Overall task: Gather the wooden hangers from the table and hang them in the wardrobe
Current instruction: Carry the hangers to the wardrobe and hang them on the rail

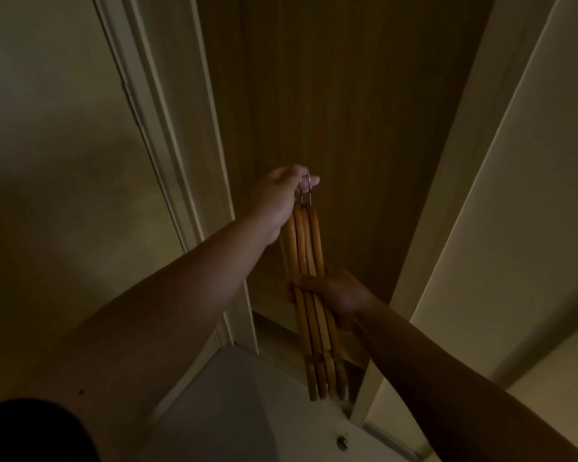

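Looks like the gathering part is done, since the bundle of wooden hangers (309, 288) is up in front of the open wardrobe (331, 95), but nothing's hung and I can't see a rail. Left hand (281, 195) pinches the metal hooks (306, 190) up top, arm stretched out; right hand (334, 291) is wrapped round the middle of the bundle.
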A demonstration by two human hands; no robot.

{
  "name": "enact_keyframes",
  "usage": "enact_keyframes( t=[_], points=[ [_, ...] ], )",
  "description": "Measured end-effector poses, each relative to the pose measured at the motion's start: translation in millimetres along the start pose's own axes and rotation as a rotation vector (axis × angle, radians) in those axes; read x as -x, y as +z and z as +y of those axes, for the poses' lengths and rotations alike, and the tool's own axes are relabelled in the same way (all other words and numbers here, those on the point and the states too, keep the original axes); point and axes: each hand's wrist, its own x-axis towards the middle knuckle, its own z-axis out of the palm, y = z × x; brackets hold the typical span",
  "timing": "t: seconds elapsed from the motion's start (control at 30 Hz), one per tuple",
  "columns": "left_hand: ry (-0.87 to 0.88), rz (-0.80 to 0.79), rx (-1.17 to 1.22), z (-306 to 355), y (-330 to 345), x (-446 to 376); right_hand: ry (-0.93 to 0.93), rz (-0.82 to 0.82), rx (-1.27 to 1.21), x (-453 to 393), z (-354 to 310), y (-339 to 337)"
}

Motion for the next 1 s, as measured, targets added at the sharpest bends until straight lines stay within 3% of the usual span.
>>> enact_keyframes(
  t=[0.17, 0.3, 0.37, 0.43, 0.57, 0.83, 1.0],
  points=[
    [0.085, -0.023, -0.166, 5.8, -6.7, -49.0, -0.069, 0.080, 0.029, -35.9, -41.8, -10.0],
    [-0.055, 0.094, -0.274, -4.3, -12.8, -79.2, -0.136, 0.138, 0.037, -68.3, -78.4, -19.4],
    [-0.209, 0.000, -0.291, -4.4, -15.3, -94.7, -0.175, 0.177, 0.038, -86.1, -96.6, -22.5],
    [-0.282, -0.189, -0.153, -1.7, -21.5, -117.7, -0.222, 0.223, 0.048, -104.4, -116.0, -24.0],
    [-0.226, -0.470, 0.034, 15.1, -31.4, -171.1, -0.283, 0.286, 0.063, -138.4, -157.2, -21.4],
    [-0.091, -0.571, 0.185, 65.7, -22.8, -247.7, -0.393, 0.458, 0.133, -164.2, -242.4, -9.9],
    [-0.040, -0.641, 0.268, 107.6, -16.2, -270.4, -0.447, 0.483, 0.141, -154.0, -285.7, -10.2]
  ],
)
